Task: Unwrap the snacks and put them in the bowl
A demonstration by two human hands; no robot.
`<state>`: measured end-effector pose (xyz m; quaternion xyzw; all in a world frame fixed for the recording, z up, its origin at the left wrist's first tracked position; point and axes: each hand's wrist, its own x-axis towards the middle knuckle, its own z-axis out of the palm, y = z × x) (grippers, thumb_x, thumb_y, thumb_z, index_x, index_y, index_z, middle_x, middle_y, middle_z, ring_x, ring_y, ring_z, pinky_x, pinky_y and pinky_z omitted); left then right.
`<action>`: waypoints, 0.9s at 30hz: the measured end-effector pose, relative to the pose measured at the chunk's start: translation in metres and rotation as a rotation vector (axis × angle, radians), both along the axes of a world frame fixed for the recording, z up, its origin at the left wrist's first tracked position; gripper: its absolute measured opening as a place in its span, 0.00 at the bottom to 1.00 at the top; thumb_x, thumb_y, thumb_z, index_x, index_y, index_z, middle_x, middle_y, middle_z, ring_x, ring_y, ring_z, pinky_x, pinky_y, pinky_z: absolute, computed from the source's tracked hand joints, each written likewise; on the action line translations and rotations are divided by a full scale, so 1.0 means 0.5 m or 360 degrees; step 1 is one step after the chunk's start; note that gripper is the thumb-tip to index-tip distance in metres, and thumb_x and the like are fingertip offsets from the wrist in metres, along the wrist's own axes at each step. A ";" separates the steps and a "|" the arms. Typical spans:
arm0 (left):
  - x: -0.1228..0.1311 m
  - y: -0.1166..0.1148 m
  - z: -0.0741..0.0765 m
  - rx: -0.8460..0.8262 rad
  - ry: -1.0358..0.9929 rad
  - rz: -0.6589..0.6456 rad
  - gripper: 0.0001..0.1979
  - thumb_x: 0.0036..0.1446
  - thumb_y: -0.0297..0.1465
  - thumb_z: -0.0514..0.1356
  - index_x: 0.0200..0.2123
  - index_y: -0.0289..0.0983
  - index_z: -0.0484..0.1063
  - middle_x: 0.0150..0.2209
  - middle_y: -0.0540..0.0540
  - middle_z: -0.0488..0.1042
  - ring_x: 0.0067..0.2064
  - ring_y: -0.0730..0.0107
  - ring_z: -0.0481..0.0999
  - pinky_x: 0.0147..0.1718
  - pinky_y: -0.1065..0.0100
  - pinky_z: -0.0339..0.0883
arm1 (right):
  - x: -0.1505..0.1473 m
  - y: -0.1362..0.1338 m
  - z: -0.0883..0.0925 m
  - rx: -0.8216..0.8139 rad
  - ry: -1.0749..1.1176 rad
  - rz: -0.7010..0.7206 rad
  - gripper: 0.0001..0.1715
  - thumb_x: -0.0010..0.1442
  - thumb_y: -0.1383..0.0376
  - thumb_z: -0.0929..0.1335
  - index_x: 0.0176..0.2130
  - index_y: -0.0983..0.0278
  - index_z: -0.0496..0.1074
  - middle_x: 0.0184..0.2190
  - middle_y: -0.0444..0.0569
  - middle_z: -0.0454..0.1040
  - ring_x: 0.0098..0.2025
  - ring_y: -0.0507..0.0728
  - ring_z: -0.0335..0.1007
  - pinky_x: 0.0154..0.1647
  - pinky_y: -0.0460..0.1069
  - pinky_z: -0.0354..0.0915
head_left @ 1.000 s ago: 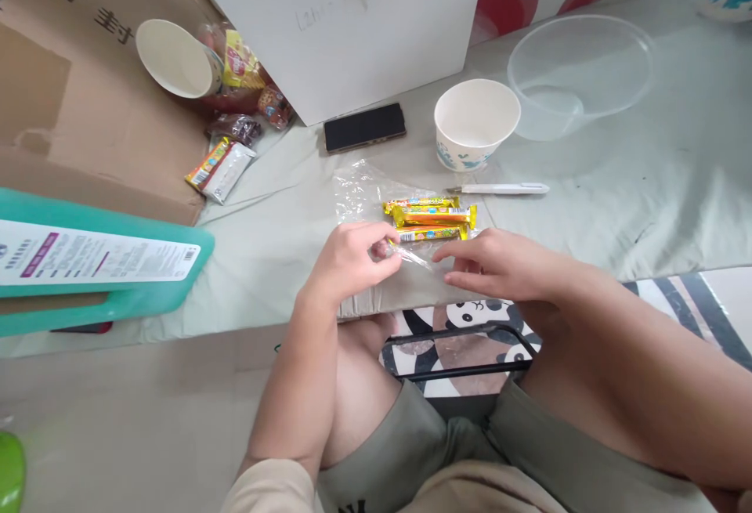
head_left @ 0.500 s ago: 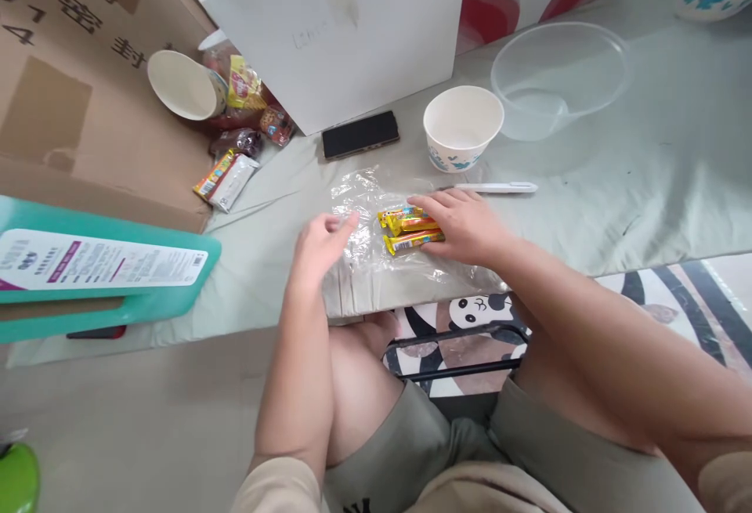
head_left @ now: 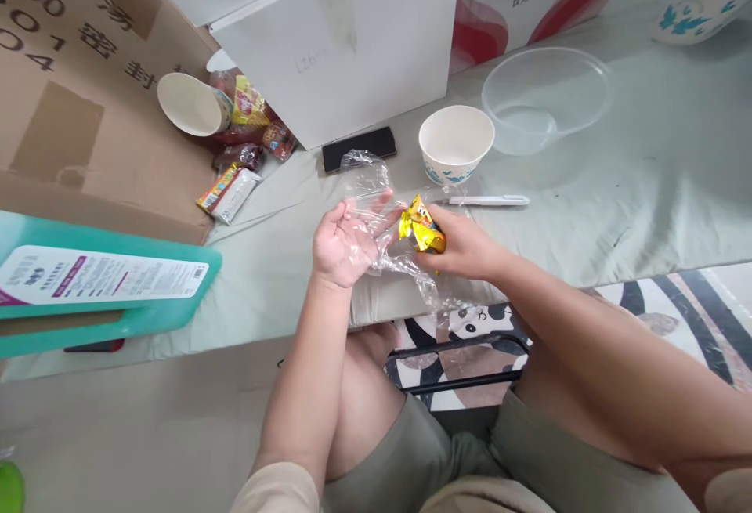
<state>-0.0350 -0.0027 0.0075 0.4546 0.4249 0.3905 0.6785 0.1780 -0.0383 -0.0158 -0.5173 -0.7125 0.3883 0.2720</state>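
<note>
My left hand (head_left: 348, 245) is turned palm up with its fingers stretched out and apart. A clear plastic bag (head_left: 367, 176) is raised off the table and drapes across those fingers; whether they are inside it or under it I cannot tell. Beside it, my right hand (head_left: 464, 243) is closed around a bunch of yellow-wrapped snack sticks (head_left: 424, 229), their crimped ends pointing up and to the left. Part of the bag hangs below the snacks near the table's front edge. The fingertips of my right hand are partly hidden behind the wrappers.
Behind my hands are a black phone (head_left: 359, 149), a white paper bowl (head_left: 455, 141), a clear plastic bowl (head_left: 546, 102) and a white utility knife (head_left: 497, 200). To the left stand a cardboard box (head_left: 64, 145), more wrapped snacks (head_left: 229, 192) and a teal jug (head_left: 176, 294).
My right hand has gathered the snack sticks off the table and tilted them up. My left hand has turned palm up and moved right, and the plastic bag has risen with it.
</note>
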 end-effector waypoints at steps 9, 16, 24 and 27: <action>0.010 0.008 -0.012 0.0008 -0.0183 0.0222 0.21 0.59 0.53 0.52 0.32 0.42 0.69 0.56 0.42 0.77 0.63 0.45 0.72 0.51 0.39 0.72 | -0.012 -0.003 0.002 -0.0906 0.1595 -0.0407 0.18 0.49 0.57 0.74 0.38 0.60 0.69 0.31 0.43 0.73 0.33 0.55 0.69 0.36 0.51 0.67; 0.010 0.016 -0.011 0.0002 -0.0273 0.0275 0.20 0.59 0.51 0.53 0.28 0.41 0.64 0.61 0.50 0.73 0.65 0.51 0.71 0.51 0.46 0.72 | -0.030 0.014 -0.013 -0.1268 0.2286 -0.0720 0.16 0.49 0.56 0.75 0.32 0.58 0.67 0.26 0.42 0.75 0.28 0.56 0.72 0.29 0.51 0.69; -0.027 0.045 -0.012 0.0182 -0.0038 0.0774 0.25 0.55 0.54 0.54 0.23 0.39 0.56 0.52 0.51 0.78 0.64 0.53 0.69 0.45 0.52 0.73 | 0.027 0.007 0.017 -0.1148 0.2357 -0.0651 0.20 0.47 0.61 0.75 0.41 0.56 0.71 0.37 0.43 0.79 0.43 0.58 0.78 0.48 0.55 0.73; -0.023 0.048 -0.018 0.0135 -0.0085 0.0810 0.26 0.53 0.53 0.55 0.21 0.38 0.54 0.45 0.49 0.79 0.61 0.53 0.71 0.45 0.52 0.72 | 0.058 -0.002 0.029 -0.0943 0.2320 -0.0698 0.23 0.46 0.59 0.75 0.42 0.55 0.69 0.35 0.42 0.78 0.41 0.58 0.78 0.48 0.55 0.73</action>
